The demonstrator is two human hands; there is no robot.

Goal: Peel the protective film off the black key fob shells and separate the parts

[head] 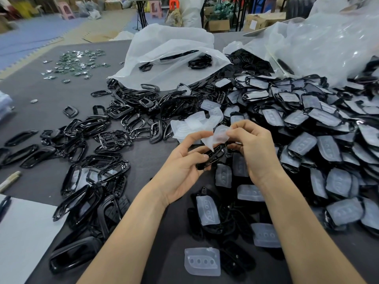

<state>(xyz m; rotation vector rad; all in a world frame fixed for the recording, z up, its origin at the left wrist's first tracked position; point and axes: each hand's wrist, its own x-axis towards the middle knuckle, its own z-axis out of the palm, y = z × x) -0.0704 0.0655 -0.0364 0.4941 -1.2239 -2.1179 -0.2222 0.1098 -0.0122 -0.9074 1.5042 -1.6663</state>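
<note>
Centre frame, over the bench: left hand grips a black shell by its rim; right hand pinches the translucent film, partly lifted. Judged: shell light, stiff, glossy, likely slippery, so hold the edges. Film thin, limp; pull from a corner.

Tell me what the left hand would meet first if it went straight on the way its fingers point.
Likely the protective film pinched by the right hand, then that hand itself; the left hand, gripping the black key fob shell, points at them. Depth is unclear.
</note>
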